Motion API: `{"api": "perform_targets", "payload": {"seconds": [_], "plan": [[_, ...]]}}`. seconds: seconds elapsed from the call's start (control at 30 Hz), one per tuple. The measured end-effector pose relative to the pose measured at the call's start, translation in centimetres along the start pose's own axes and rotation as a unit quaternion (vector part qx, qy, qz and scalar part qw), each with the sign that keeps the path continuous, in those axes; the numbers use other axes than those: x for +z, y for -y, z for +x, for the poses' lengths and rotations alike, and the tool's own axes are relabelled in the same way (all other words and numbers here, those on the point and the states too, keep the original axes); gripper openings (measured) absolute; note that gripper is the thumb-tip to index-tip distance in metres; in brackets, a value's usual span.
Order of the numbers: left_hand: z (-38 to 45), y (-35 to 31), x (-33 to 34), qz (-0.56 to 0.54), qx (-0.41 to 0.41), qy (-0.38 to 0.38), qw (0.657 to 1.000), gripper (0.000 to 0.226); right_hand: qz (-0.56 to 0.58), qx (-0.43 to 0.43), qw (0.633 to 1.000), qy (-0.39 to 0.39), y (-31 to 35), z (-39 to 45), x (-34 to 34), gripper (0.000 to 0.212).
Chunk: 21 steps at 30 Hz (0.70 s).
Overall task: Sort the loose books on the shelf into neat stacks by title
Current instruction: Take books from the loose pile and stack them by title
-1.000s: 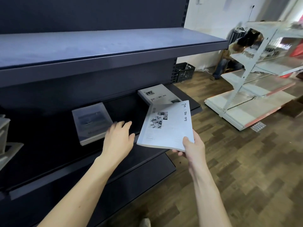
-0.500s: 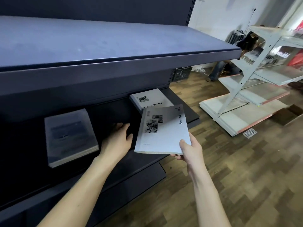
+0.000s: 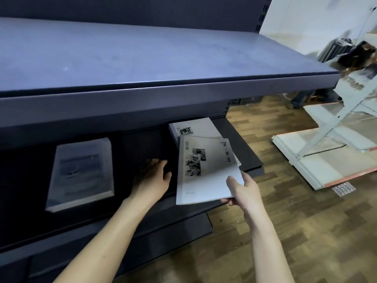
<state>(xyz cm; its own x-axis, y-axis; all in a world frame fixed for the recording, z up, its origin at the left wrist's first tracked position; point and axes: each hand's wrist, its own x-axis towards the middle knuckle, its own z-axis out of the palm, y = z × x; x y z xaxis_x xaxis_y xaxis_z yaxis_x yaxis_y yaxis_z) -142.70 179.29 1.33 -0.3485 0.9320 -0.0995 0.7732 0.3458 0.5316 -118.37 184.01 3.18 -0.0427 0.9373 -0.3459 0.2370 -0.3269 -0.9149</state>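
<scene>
White book carried further in over the matching book on the shelf vs 0.5 s ago, R hand fingers pinching its near corner, L hand relaxed, unclenched, resting on shelf, grey book well to the left.

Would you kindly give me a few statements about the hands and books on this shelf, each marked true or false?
1. The right hand grips the white book by its near corner. True.
2. The left hand holds the grey book. False: it is open and apart from that book.
3. The held book overlaps a matching white stack. True.
4. The grey book lies on the top shelf. False: it lies on the shelf below.
</scene>
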Motion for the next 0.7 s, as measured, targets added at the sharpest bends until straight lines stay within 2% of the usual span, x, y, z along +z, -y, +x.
{"api": "perform_targets", "payload": {"seconds": [0.07,0.13,0.2,0.7], "plan": [[-0.1,-0.9,0.3,0.010,-0.020,-0.005,1.000,0.051,0.000,-0.002,1.000,0.020,0.4,1.3,-0.6,0.037],[-0.4,-2.2,0.8,0.026,-0.041,-0.012,0.999,0.051,-0.007,-0.007,0.999,0.037,0.7,2.5,-1.5,0.052],[-0.6,-3.3,1.4,0.040,-0.054,-0.022,0.997,0.051,-0.009,-0.022,0.999,0.044,0.9,3.6,-2.3,0.057],[-4.3,-9.6,4.5,0.072,-0.136,-0.096,0.983,0.050,-0.062,-0.124,0.987,0.075,0.5,9.2,-5.6,0.049]]}}
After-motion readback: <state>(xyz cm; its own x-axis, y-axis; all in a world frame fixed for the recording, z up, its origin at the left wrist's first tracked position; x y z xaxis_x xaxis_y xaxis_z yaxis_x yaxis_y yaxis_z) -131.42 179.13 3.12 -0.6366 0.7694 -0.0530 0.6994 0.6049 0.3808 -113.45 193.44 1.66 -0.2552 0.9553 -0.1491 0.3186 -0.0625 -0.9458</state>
